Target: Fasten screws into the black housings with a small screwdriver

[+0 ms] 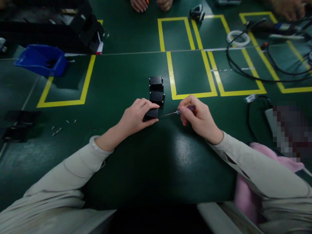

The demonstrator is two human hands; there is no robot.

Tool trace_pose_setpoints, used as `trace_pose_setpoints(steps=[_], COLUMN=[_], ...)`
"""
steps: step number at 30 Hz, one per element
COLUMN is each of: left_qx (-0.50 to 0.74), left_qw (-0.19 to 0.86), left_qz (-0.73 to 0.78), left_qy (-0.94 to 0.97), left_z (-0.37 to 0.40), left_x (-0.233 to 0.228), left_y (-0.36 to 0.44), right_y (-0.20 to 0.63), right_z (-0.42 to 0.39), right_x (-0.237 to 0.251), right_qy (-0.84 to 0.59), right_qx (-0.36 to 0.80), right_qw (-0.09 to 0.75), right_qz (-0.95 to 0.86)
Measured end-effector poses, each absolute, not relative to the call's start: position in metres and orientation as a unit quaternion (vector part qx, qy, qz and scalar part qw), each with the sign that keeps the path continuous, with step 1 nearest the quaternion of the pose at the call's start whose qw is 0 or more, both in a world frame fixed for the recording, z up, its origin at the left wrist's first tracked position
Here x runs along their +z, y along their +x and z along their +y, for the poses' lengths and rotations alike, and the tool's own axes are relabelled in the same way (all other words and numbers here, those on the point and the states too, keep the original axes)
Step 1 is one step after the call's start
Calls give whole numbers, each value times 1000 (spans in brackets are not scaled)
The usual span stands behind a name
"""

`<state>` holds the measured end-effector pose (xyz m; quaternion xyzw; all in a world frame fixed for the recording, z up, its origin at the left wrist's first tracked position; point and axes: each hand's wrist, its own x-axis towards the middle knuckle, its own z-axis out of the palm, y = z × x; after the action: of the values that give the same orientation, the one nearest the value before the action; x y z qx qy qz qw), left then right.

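Observation:
My left hand (138,117) grips a small black block (151,114) on the green table, thumb on its near side and fingers over the far side. In my right hand (197,117) is a screwdriver (178,111), its handle pinched between thumb and fingers. The thin metal shaft points left, and its tip reaches the right end of the held block; whether it sits in a screw is too small to tell. Just beyond, two more black blocks (156,97) stand in a row, with small shiny screws at their corners.
Loose screws (58,130) lie at the left, beside black parts (18,130). A blue bin (42,60) stands by a large black rack (80,29). Cables (234,68) and a white tape roll (238,38) lie right. Another person's hands (151,5) rest at the far edge.

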<state>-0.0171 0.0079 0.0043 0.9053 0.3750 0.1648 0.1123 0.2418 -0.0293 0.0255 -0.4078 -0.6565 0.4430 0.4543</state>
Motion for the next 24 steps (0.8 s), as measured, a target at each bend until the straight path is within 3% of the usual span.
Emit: trace_pose_setpoints(steps=[24], left_qx=[169], left_qw=[114], left_qz=[376], left_qy=[904], left_z=[7], left_x=[4], left_y=[-19], right_y=[242], right_z=[-30], right_x=[24], right_qy=[-411], right_qx=[448], right_qw=[455], right_qz=[-650])
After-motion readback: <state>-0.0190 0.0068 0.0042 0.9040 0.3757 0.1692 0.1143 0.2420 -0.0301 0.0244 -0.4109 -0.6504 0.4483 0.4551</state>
